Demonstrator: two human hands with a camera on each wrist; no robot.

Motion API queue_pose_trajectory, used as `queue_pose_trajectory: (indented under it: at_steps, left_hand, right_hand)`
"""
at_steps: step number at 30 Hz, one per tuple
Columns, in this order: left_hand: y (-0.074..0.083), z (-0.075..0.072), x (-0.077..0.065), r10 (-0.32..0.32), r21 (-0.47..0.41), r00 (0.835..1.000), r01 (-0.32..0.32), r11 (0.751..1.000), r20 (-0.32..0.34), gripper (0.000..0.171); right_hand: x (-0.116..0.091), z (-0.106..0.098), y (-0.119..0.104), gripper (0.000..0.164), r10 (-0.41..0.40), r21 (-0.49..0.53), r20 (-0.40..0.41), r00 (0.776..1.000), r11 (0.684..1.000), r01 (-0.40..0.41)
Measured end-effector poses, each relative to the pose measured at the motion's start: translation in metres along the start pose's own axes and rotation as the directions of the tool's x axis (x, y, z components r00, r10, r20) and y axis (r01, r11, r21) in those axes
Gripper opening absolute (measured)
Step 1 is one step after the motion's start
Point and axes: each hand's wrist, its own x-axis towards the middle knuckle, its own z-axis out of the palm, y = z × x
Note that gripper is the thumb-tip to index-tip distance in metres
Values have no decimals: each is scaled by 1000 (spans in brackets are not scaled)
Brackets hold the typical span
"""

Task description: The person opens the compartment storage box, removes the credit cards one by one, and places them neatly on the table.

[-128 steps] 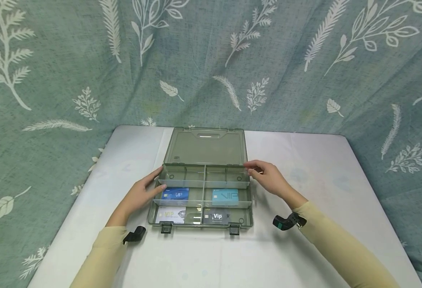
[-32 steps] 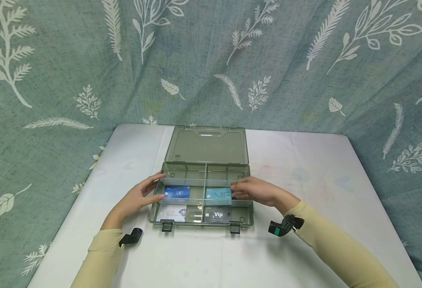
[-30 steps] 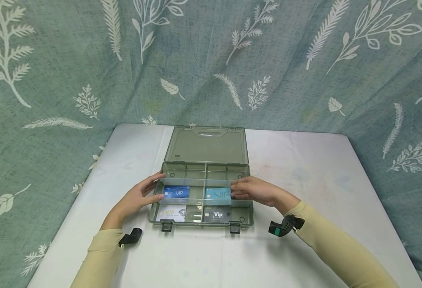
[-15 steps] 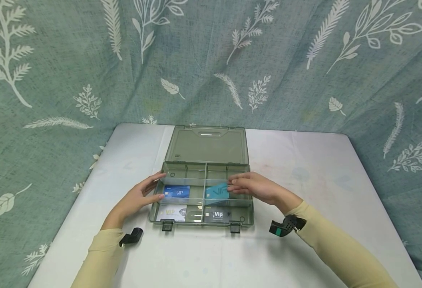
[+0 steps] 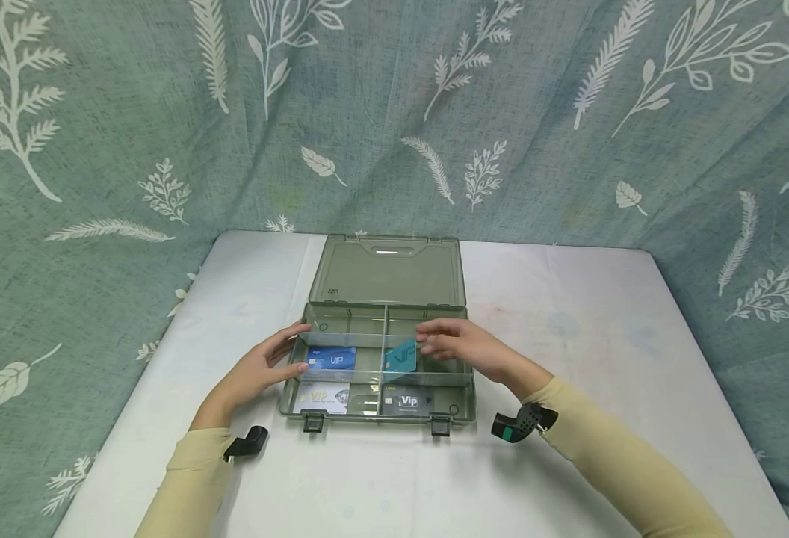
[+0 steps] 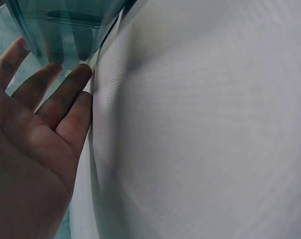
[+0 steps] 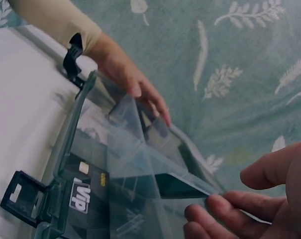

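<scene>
A translucent grey-green compartment box (image 5: 362, 407) lies with its lid (image 5: 394, 273) folded back. My left hand (image 5: 256, 373) rests on the box's left side, fingers extended against its outer wall in the left wrist view and thumb at the rim. In the middle right compartment, a teal VIP card (image 5: 400, 359) tilts up at its right edge. My right hand (image 5: 465, 344) touches that raised edge with its fingertips; in the right wrist view the thumb (image 7: 272, 167) stands apart from the card. A blue VIP card (image 5: 331, 358) lies in the middle left compartment.
A white VIP card (image 5: 320, 397) and a dark grey Vip card (image 5: 406, 401) lie in the front compartments. Clear dividers (image 5: 428, 377) separate them. Two latches (image 5: 440, 427) hang at the front edge. A leaf-patterned curtain (image 5: 381, 112) borders the white table (image 5: 556, 299).
My right hand has shifted slightly left over the box, and the teal card has gone from lying flat to tilted, its right side raised. My left hand holds its place.
</scene>
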Motion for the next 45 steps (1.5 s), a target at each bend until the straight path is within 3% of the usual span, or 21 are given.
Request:
queue_pose_trajectory:
  at_steps: [22, 45]
  left_hand:
    - [1, 1, -1, -14, -2, 1000, 14, 1000, -8, 72]
    - [2, 1, -1, -13, -4, 1000, 13, 1000, -8, 72]
  right_hand:
    - [23, 28, 15, 42, -70, -218, -106, 992, 975, 46]
    - [14, 18, 12, 32, -92, -316, -145, 985, 948, 42]
